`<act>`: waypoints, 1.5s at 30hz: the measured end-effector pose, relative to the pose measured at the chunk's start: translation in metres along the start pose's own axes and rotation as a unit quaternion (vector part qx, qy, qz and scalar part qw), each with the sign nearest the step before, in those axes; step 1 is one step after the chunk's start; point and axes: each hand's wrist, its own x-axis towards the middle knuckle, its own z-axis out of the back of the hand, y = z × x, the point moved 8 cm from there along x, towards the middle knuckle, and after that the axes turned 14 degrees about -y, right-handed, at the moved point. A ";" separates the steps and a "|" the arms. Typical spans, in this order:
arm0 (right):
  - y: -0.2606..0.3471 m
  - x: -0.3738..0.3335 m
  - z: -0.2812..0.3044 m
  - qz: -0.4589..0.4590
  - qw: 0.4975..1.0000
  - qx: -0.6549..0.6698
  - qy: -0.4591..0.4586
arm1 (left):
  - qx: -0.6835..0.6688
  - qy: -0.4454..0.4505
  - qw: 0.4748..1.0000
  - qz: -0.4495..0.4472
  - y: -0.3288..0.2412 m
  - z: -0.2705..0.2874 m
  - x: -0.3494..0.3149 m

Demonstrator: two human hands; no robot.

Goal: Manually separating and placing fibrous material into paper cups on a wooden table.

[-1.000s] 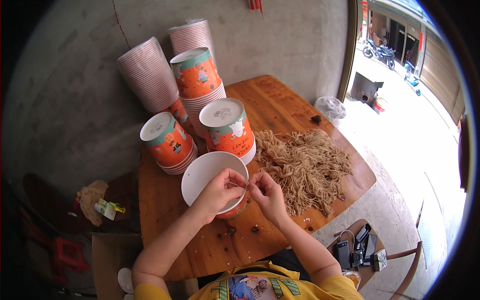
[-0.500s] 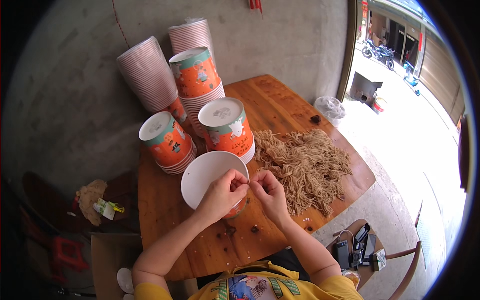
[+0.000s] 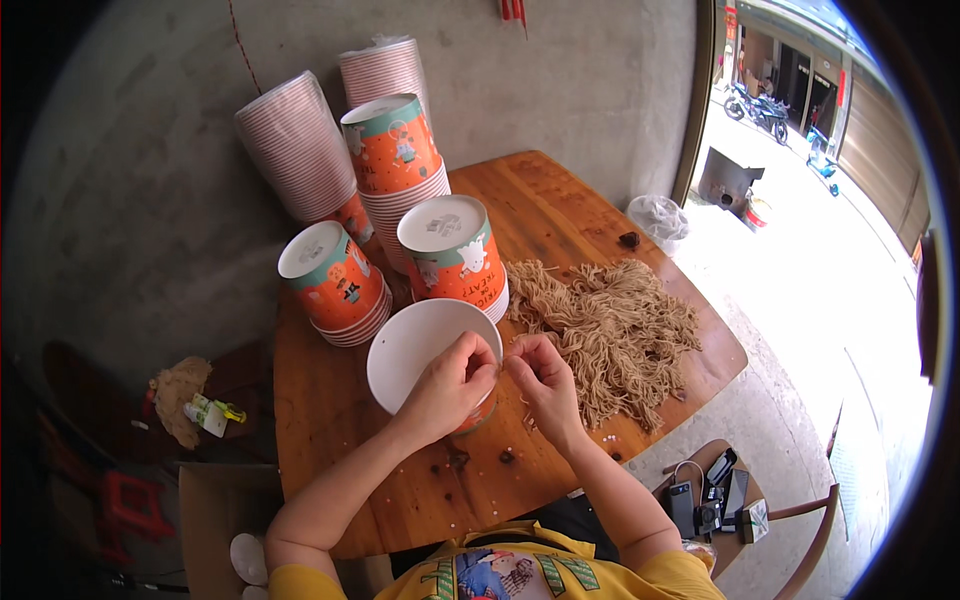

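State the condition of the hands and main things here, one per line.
Left hand: fingers bent, grip unclear
Right hand: fingers bent, grip unclear
Near bucket: mouth up, uncovered
Tan cords: loose, heaped
Unwrapped bucket stacks: nested, upside down
Wrapped bucket stacks: nested, in clear plastic
Cardboard box: open

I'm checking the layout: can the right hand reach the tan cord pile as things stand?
Probably yes: the right hand is close beside the tan cord pile, with nothing visible between them.

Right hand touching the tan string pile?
Cannot tell. In the head view, the right hand overlaps the left edge of the tan string pile, hiding any contact or gap.
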 end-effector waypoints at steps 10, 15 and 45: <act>-0.006 -0.007 0.003 -0.011 1.000 0.002 0.016 | 0.057 -0.027 0.995 -0.074 -0.003 0.002 -0.002; -0.010 -0.011 0.007 -0.032 0.999 0.007 0.014 | 0.046 -0.035 0.995 -0.076 -0.003 0.002 -0.002; 0.026 -0.019 -0.003 0.208 0.918 -0.336 0.018 | 0.043 -0.039 0.996 -0.064 0.000 0.006 -0.002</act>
